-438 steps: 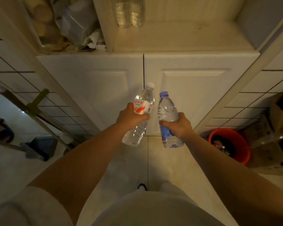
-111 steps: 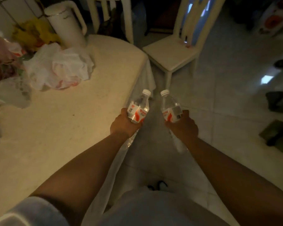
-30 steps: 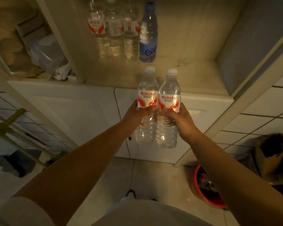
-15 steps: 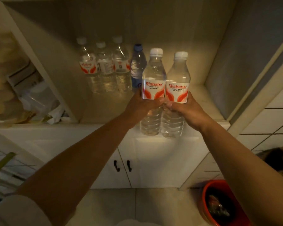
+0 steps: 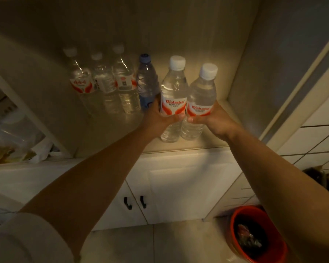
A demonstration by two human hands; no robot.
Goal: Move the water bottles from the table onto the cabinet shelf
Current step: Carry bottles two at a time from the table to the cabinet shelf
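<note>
Both held bottles have come further into the cabinet since half a second ago, and now their bottoms are over the front part of the cabinet shelf point(image 5: 215, 144); I cannot tell if they already touch it. The left hand point(image 5: 158, 118) is wrapped around the left bottle point(image 5: 173, 95), with its fingers point(image 5: 176, 118) clenched across the lower edge of the red and white label. The right hand point(image 5: 215, 120) grasps the right bottle point(image 5: 202, 99) in the same way, at the bottom of its label. The two bottles stand upright, side by side, and they touch each other; both have white caps and clear water inside. The two hands meet at the fingers between the bottles. Behind and to the left, a row of four bottles stands on the same shelf against the back wall: three clear bottles with white caps, that is one point(image 5: 80, 80), a second point(image 5: 103, 78) and a third point(image 5: 123, 78), and then a blue-capped bottle point(image 5: 146, 80) just beside the left hand. The left bottle partly covers the lower part of this blue one. Under the shelf there are two white cabinet doors point(image 5: 179, 183) with dark handles point(image 5: 135, 202), both closed. On the floor at the lower right stands a red bucket point(image 5: 235, 224) with something dark inside. In the next compartment on the left lie some plastic bags point(image 5: 13, 133). A light sleeve point(image 5: 27, 240) shows at the lower left corner.
</note>
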